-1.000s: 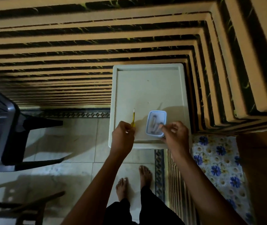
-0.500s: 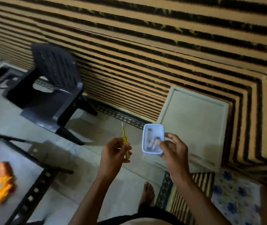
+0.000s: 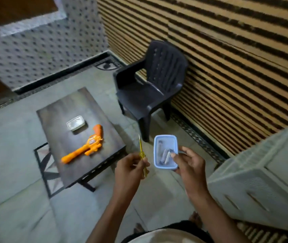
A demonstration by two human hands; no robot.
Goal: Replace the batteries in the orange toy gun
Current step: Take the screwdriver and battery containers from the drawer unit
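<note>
Turned from the white cooler [image 3: 262, 181], the person's left hand [image 3: 131, 168] grips a yellow screwdriver [image 3: 142, 154], the right hand [image 3: 188, 163] a battery box [image 3: 165, 150]; orange toy gun [image 3: 85, 147] now waits mid-table [image 3: 66, 109].

Dim room. Striped wall [image 3: 236, 55] at right, dotted wall [image 3: 39, 50] at left. Pale tiled floor [image 3: 17, 190] with dark patterned border. Dark plastic chair [image 3: 150, 88] against the stripes; low dark table [image 3: 80, 137] nearby. White cooler [image 3: 266, 181] at lower right.
</note>
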